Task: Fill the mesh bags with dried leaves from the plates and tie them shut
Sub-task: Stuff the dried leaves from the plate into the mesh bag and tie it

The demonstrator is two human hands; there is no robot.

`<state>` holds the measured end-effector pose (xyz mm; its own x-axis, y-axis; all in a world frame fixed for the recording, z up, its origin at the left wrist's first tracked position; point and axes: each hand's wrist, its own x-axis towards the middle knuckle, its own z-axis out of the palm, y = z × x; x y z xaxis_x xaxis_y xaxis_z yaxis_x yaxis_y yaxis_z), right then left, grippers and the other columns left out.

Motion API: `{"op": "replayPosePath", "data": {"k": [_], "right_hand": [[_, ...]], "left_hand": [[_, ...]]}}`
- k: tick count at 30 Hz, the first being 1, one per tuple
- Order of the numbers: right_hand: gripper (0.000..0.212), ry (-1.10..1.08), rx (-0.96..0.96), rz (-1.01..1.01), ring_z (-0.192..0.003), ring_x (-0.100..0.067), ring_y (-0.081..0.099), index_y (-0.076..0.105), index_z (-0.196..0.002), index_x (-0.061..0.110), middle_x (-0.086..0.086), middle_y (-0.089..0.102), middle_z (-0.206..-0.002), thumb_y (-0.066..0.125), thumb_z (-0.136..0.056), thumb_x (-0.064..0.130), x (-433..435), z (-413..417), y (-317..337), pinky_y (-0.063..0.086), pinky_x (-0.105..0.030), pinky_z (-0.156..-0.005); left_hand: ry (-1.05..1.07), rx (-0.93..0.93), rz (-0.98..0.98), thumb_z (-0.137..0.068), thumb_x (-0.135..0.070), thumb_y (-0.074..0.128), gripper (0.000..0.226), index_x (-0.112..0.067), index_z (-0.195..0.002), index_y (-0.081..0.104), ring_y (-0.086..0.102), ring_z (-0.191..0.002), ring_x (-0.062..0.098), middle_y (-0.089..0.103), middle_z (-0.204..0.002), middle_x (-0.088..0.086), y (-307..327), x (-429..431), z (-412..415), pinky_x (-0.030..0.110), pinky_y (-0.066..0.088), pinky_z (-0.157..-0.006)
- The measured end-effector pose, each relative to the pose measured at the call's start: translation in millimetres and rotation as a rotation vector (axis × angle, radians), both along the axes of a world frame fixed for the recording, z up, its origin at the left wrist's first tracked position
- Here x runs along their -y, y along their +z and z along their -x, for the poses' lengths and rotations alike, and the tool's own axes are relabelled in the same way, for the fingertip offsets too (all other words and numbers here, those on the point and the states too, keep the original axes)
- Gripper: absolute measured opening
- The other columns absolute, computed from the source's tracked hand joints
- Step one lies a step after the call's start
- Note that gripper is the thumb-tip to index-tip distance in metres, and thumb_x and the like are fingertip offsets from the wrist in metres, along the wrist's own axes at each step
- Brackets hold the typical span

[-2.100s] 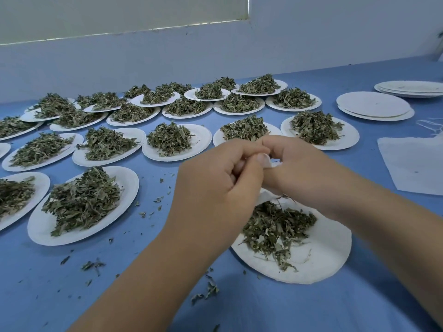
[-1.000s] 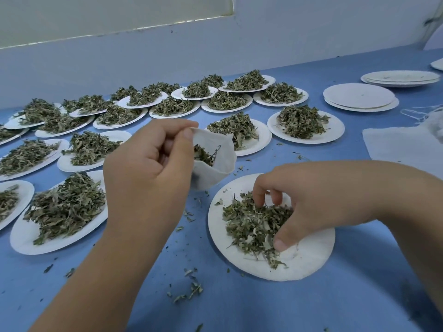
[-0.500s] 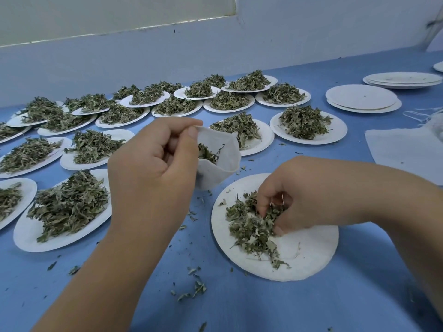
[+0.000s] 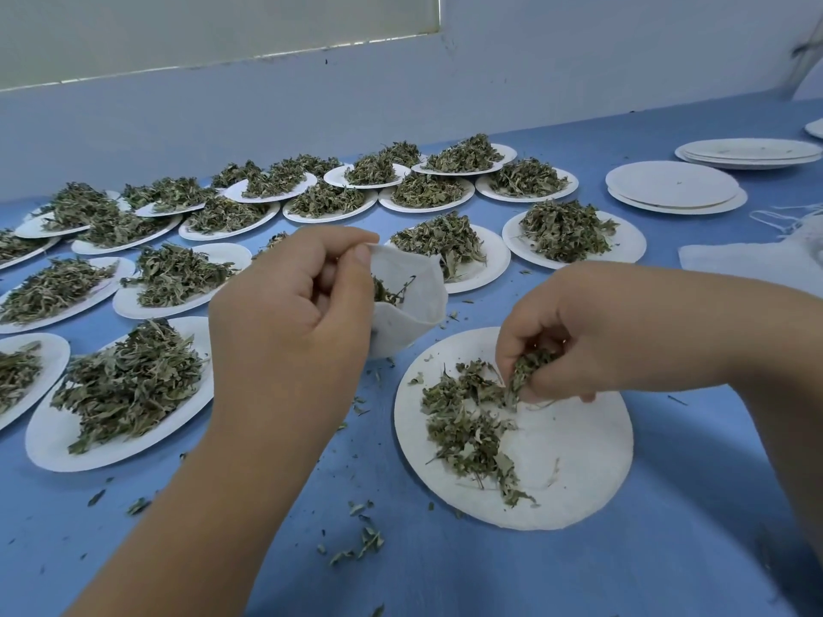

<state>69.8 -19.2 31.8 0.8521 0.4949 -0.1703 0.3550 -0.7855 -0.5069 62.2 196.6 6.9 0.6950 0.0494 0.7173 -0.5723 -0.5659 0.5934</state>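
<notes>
Mesh bag (image 4: 409,300): being pinched at the rim by left hand (image 4: 289,313), mouth kept open for filling. Dried leaves (image 4: 527,367): being gripped by right hand (image 4: 556,345) fingers over plate (image 4: 579,474).

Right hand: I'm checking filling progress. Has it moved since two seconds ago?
Yes. The right hand went from the mesh bag mouth down to the nearest plate, where it now pinches dried leaves.

Blue table (image 4: 668,554): round white paper plates (image 4: 49,443) of dried green leaves (image 4: 129,385); stacked empty plates (image 4: 672,187); white mesh bags (image 4: 748,264); leaf scraps (image 4: 363,543).
</notes>
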Motion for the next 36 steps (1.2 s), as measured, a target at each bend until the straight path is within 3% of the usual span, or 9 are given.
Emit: {"op": "replayPosePath", "data": {"k": [5,12,15,18,20,25,36], "right_hand": [[0.012,0.025,0.05,-0.176,-0.055,-0.004,0.066,0.069,-0.082,0.04,0.012,0.07,-0.07,0.074,-0.074,0.033,3,2,8,0.051,-0.014,-0.058],[0.016,-0.021,0.202,-0.439,-0.055,-0.009,0.065,0.071,-0.083,0.035,0.004,0.066,-0.068,0.073,-0.067,0.034,-6,8,11,0.053,-0.021,-0.057],[0.017,-0.103,0.3,-0.381,-0.053,-0.004,0.061,0.07,-0.083,0.039,0.011,0.063,-0.068,0.072,-0.065,0.04,-13,10,9,0.05,-0.023,-0.055],[0.012,-0.156,0.397,-0.236,-0.065,0.002,0.055,0.069,-0.08,0.041,0.025,0.059,-0.079,0.073,-0.069,0.04,-21,11,5,0.044,-0.016,-0.061],[0.01,-0.167,0.436,-0.195,-0.071,0.005,0.052,0.067,-0.079,0.04,0.021,0.058,-0.076,0.072,-0.07,0.04,-26,12,2,0.041,-0.012,-0.062],[0.022,-0.22,0.445,-0.254,-0.067,0.013,0.051,0.066,-0.086,0.041,0.02,0.052,-0.064,0.075,-0.067,0.039,-35,17,-2,0.04,-0.007,-0.061],[0.023,-0.295,0.466,-0.351,-0.068,0.007,0.059,0.06,-0.082,0.036,0.019,0.059,-0.076,0.079,-0.069,0.031,-41,18,-4,0.047,-0.013,-0.062]], "left_hand": [[0.002,-0.005,-0.068,-0.093,-0.024,0.053,0.015,-0.034,-0.093,0.065,0.047,-0.056,0.006,0.051,-0.057,-0.005,-5,3,-2,0.01,0.034,-0.051],[0.003,-0.012,-0.178,-0.092,-0.023,0.053,0.019,-0.021,-0.095,0.071,0.044,-0.056,0.0,0.048,-0.056,-0.016,-10,13,-2,0.009,0.031,-0.054],[0.001,-0.013,-0.219,-0.091,-0.023,0.053,0.019,-0.02,-0.093,0.072,0.041,-0.054,0.0,0.044,-0.054,-0.015,-9,16,-1,0.01,0.028,-0.052],[0.001,-0.002,-0.249,-0.09,-0.019,0.054,0.018,-0.018,-0.092,0.072,0.04,-0.055,-0.002,0.04,-0.054,-0.019,-9,18,0,0.009,0.029,-0.054],[-0.004,-0.003,-0.261,-0.089,-0.018,0.054,0.018,-0.017,-0.09,0.072,0.04,-0.056,0.001,0.039,-0.055,-0.019,-9,19,1,0.011,0.029,-0.054],[-0.007,0.017,-0.312,-0.089,-0.017,0.055,0.018,-0.017,-0.09,0.072,0.041,-0.062,0.007,0.036,-0.054,-0.017,-7,21,2,0.02,0.032,-0.053],[-0.011,-0.021,-0.257,-0.088,-0.021,0.054,0.021,-0.02,-0.093,0.074,0.04,-0.053,-0.001,0.035,-0.05,-0.016,-9,20,1,0.011,0.029,-0.051]]}}
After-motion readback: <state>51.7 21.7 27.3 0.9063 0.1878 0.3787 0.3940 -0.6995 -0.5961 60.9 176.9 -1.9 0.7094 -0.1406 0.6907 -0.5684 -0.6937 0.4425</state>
